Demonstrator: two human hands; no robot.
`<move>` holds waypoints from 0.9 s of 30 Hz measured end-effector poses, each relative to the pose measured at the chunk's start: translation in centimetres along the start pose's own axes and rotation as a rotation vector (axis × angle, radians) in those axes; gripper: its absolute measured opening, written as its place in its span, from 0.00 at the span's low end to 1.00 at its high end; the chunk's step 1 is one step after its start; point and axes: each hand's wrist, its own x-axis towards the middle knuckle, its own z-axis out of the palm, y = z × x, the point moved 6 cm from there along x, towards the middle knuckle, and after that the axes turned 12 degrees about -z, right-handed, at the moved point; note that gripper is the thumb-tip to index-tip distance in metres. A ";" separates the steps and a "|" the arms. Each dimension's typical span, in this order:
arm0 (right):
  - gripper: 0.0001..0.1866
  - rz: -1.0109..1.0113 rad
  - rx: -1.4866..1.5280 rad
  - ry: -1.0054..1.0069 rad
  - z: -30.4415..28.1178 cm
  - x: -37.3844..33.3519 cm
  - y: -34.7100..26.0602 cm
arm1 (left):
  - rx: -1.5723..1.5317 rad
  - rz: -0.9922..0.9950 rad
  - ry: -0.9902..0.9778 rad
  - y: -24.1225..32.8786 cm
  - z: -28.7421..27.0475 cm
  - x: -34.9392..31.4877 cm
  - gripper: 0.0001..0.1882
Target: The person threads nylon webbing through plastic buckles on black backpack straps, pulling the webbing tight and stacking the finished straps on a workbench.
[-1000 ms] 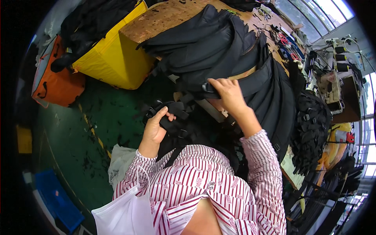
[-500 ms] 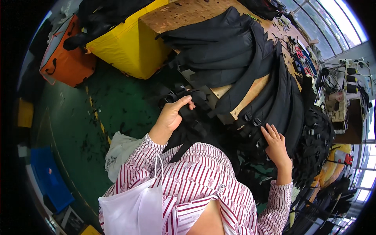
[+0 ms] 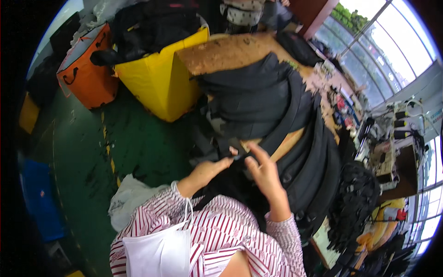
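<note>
My left hand is closed on a bunch of black webbing straps in front of my body, thumb on top. Close to its right, my right hand has its thumb and forefinger apart, beside a dark strap end; slight blur hides whether they touch it. Beyond both hands, long black padded shoulder straps lie overlapped on a wooden table. More of these padded straps hang over its near right side.
A yellow bin full of black pieces stands left of the table, with an orange bin farther left. A heap of black straps hangs at the right. White plastic lies on the green floor, and sewing equipment stands right.
My right hand has left the hanging padded straps and moved left, beside my left hand. The left hand keeps the black webbing straps. My view has tilted up, showing more beyond the table.
</note>
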 end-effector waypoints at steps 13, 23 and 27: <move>0.10 0.399 0.478 0.038 3.0 -4.1 3.2 | 0.312 0.155 -0.150 -4.8 1.2 -0.4 0.14; 0.07 -0.067 -0.174 0.043 1.0 -2.2 -0.8 | -0.452 -0.171 -0.325 -3.0 2.6 1.0 0.16; 0.07 -0.007 -0.193 0.074 0.5 -1.3 -1.3 | -0.442 -0.245 -0.397 -4.9 2.8 1.1 0.04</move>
